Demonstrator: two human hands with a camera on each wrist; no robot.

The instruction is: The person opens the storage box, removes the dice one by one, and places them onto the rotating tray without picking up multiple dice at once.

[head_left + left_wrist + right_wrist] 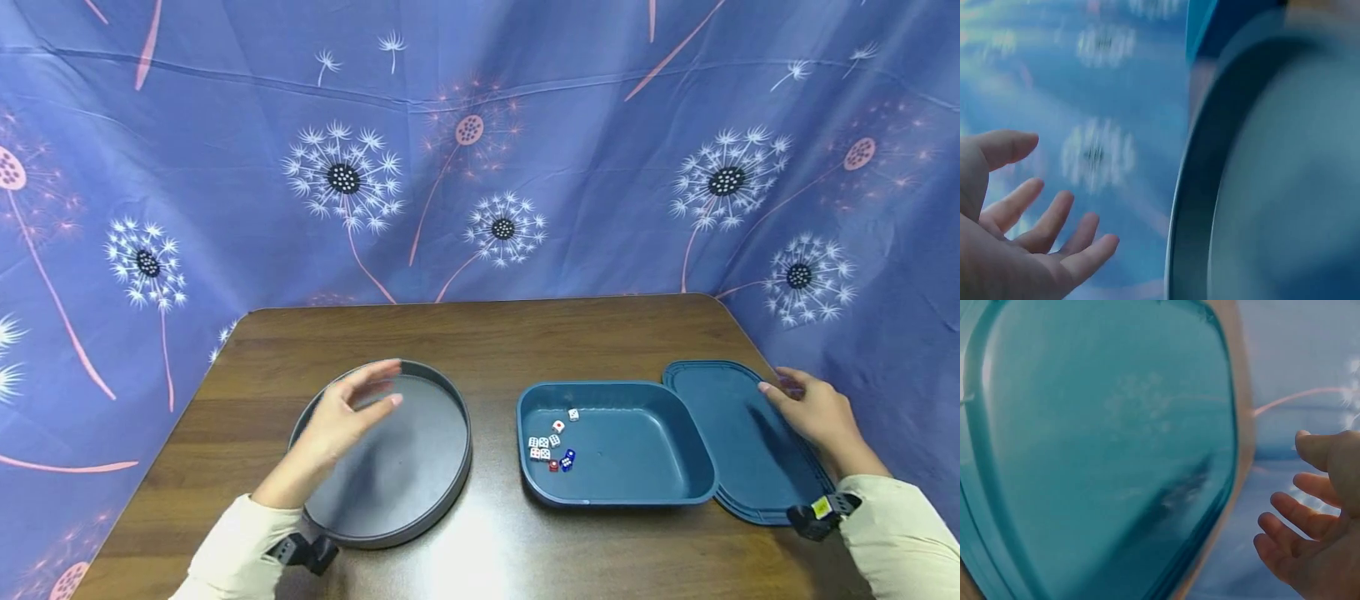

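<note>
Wood-brown, the glossy rectangular table [495, 333] stretches before you, backed by a blue dandelion-print cloth [592, 125]. Your left hand [337, 421] hovers above the dark grey round shallow tray [420, 442] at the table's left, fingers spread wide and holding nothing; your hand and forearm hide part of its left rim. Between that tray and the flat teal rounded lid [731, 425] on the right stands a deep teal rectangular bin [637, 454], overlapping the lid's left edge in the head view. Small white, red and blue dice [544, 448] cluster in the bin's left half. Your right hand [817, 417] is near the lid's right edge, its fingers parted, slightly bent and empty. Black wrist cameras [821, 515] sit by your cream sleeves [896, 533].
</note>
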